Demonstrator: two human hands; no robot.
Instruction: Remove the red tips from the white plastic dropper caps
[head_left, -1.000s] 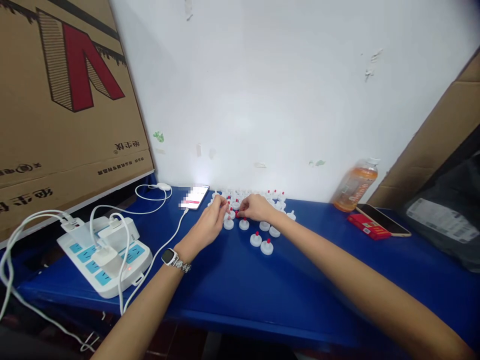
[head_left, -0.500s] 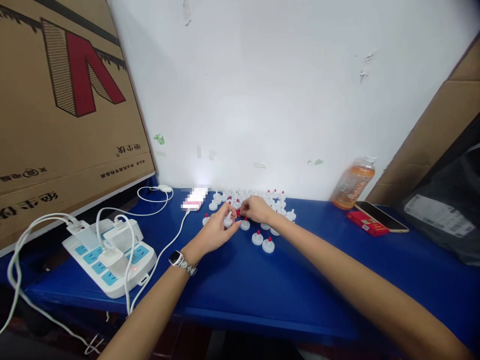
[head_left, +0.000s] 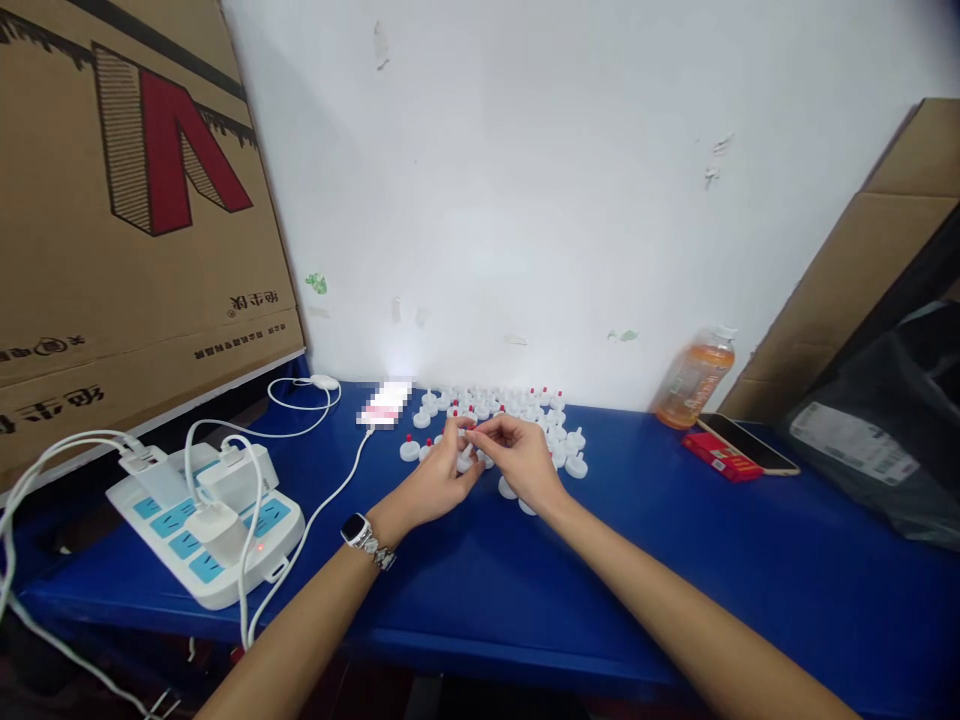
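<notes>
My left hand (head_left: 431,487) is closed around a white plastic nozzle cap (head_left: 465,461), its spout pointing up. Right beside it, my right hand (head_left: 523,458) pinches a small red tip cap (head_left: 470,433) at the top of that spout; the fingers partly hide it. Behind both hands stand many white nozzle caps (head_left: 576,465), mostly bare, some wearing red tips. To the left of my fingers sits a red-tipped nozzle cap (head_left: 409,450). Two more, under my right wrist, are partly covered.
On the blue table (head_left: 615,570), a white power strip (head_left: 217,590) with plugs and cables lies left. A lit phone (head_left: 386,403) is at the back. An orange drink bottle (head_left: 694,385), a red box (head_left: 720,456) and another phone (head_left: 750,443) lie right. A carton (head_left: 172,270) stands left.
My right hand has moved from the red pieces on the table to the nozzle cap in my left hand, meeting it at the spout. The view has shifted slightly.
</notes>
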